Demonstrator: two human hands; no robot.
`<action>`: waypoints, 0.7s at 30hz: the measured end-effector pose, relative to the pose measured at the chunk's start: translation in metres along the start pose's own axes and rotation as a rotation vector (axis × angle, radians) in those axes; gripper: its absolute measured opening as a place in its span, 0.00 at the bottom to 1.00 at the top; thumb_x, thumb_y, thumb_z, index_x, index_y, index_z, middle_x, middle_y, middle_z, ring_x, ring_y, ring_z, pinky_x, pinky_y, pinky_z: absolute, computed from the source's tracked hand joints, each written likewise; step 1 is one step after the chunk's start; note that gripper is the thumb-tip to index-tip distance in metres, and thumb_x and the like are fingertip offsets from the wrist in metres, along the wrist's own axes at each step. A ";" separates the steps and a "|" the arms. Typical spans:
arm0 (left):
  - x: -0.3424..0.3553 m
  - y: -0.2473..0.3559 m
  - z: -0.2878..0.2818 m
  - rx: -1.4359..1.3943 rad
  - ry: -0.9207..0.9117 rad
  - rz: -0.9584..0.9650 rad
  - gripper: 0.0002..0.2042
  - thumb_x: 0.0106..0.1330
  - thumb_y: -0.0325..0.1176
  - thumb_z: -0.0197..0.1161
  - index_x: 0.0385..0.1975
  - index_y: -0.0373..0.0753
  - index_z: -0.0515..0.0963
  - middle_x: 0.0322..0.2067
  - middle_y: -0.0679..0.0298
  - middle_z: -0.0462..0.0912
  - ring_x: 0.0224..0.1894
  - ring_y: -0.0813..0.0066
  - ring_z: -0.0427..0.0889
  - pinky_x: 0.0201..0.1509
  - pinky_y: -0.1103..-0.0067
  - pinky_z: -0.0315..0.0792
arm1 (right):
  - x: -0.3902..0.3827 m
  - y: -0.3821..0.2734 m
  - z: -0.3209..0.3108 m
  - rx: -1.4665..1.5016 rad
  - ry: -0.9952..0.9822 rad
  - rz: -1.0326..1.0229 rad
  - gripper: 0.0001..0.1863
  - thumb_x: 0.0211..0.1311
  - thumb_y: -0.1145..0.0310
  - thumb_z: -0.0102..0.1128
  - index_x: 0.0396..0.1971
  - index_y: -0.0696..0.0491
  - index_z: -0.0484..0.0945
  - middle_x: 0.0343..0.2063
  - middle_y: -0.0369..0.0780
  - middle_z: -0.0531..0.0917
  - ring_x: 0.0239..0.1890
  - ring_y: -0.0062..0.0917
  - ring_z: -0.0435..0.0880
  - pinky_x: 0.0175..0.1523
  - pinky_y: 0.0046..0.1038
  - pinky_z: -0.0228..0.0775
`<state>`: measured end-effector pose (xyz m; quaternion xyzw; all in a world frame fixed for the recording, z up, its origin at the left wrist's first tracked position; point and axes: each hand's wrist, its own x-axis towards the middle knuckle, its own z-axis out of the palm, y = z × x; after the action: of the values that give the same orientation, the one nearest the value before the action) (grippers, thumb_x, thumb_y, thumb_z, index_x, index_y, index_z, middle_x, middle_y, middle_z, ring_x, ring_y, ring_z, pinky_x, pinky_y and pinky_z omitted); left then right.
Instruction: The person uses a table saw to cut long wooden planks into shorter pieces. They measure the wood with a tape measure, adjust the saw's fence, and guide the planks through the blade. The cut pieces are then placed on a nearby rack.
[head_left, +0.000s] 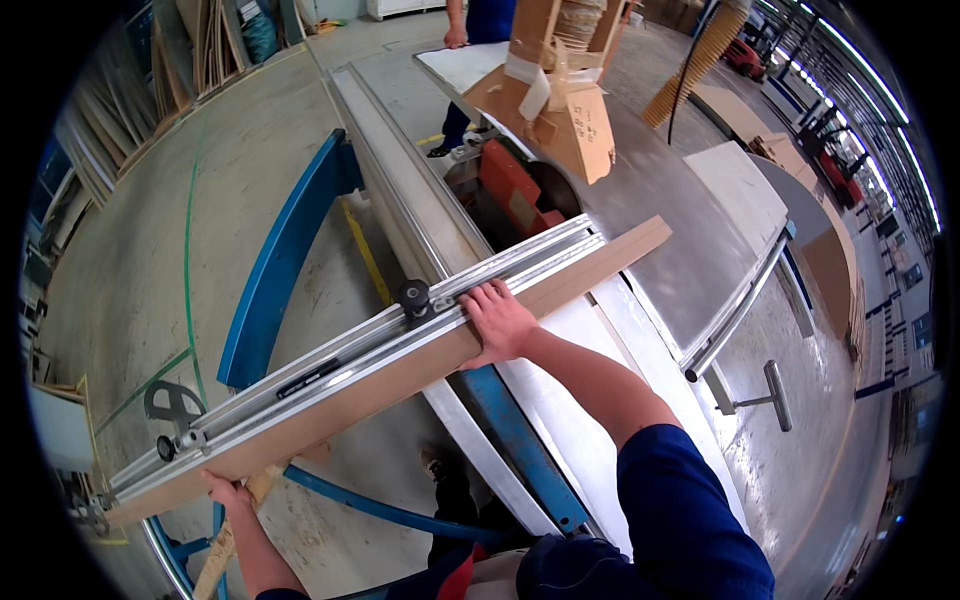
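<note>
A long brown board [400, 385] lies along the aluminium fence [350, 340] of a sliding table saw, slanting from lower left to upper right. My right hand [497, 322] grips the board near its middle, fingers laid over the top onto the fence and thumb on the near side. At the board's left end, my left hand [228, 492] holds its lower edge; some of those fingers are hidden behind the board. Just left of my right hand, a black knob [414, 297] sits on the fence. The board's far end reaches past the fence, over the metal table.
Beyond the fence are a red saw part [515, 185] and a dark round blade [556, 188]. A taped cardboard guard [580, 120] hangs above them. A blue curved arm [285, 265] stands left. Another person's hand [456, 37] rests near a white panel [462, 66].
</note>
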<state>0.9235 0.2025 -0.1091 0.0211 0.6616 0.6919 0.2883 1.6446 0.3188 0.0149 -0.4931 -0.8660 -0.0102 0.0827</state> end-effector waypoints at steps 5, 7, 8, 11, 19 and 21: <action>0.000 0.001 0.002 0.012 -0.015 0.002 0.36 0.77 0.53 0.56 0.72 0.32 0.54 0.66 0.49 0.70 0.61 0.50 0.78 0.62 0.54 0.79 | -0.001 0.002 0.005 0.019 -0.005 -0.004 0.60 0.40 0.23 0.66 0.60 0.62 0.71 0.52 0.47 0.74 0.61 0.41 0.70 0.73 0.44 0.51; 0.014 0.001 -0.012 -0.015 -0.020 0.005 0.36 0.76 0.53 0.56 0.71 0.31 0.56 0.66 0.49 0.70 0.60 0.49 0.78 0.61 0.53 0.79 | 0.004 -0.001 0.005 0.037 0.004 -0.011 0.60 0.39 0.23 0.66 0.60 0.62 0.71 0.52 0.47 0.74 0.61 0.41 0.70 0.73 0.44 0.51; 0.014 0.002 -0.011 -0.027 -0.026 0.002 0.36 0.76 0.54 0.57 0.71 0.31 0.57 0.66 0.49 0.70 0.60 0.49 0.78 0.61 0.52 0.78 | 0.004 0.000 0.006 0.043 0.005 -0.011 0.60 0.39 0.23 0.66 0.60 0.62 0.71 0.52 0.47 0.74 0.61 0.41 0.70 0.73 0.44 0.51; -0.009 0.019 -0.002 0.366 0.022 -0.103 0.34 0.76 0.53 0.57 0.69 0.29 0.62 0.64 0.47 0.71 0.59 0.48 0.78 0.58 0.52 0.78 | 0.000 0.002 0.010 0.038 0.026 0.001 0.60 0.38 0.23 0.67 0.60 0.62 0.71 0.52 0.47 0.74 0.60 0.40 0.71 0.74 0.43 0.51; -0.234 -0.020 0.149 0.873 -0.572 1.205 0.29 0.63 0.37 0.72 0.63 0.35 0.72 0.63 0.47 0.69 0.65 0.47 0.67 0.71 0.56 0.60 | 0.000 0.004 0.016 0.086 0.078 -0.004 0.60 0.37 0.26 0.70 0.60 0.62 0.70 0.52 0.47 0.75 0.61 0.42 0.71 0.75 0.45 0.51; -0.309 -0.016 0.199 1.091 -0.928 1.184 0.31 0.57 0.39 0.76 0.63 0.48 0.76 0.63 0.49 0.68 0.68 0.48 0.65 0.72 0.54 0.58 | -0.001 0.006 0.015 0.081 0.075 0.005 0.60 0.37 0.26 0.70 0.60 0.62 0.70 0.52 0.47 0.75 0.61 0.42 0.71 0.75 0.45 0.51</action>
<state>1.2688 0.2500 0.0099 0.7627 0.5953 0.2418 0.0740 1.6478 0.3228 -0.0008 -0.4908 -0.8607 0.0067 0.1350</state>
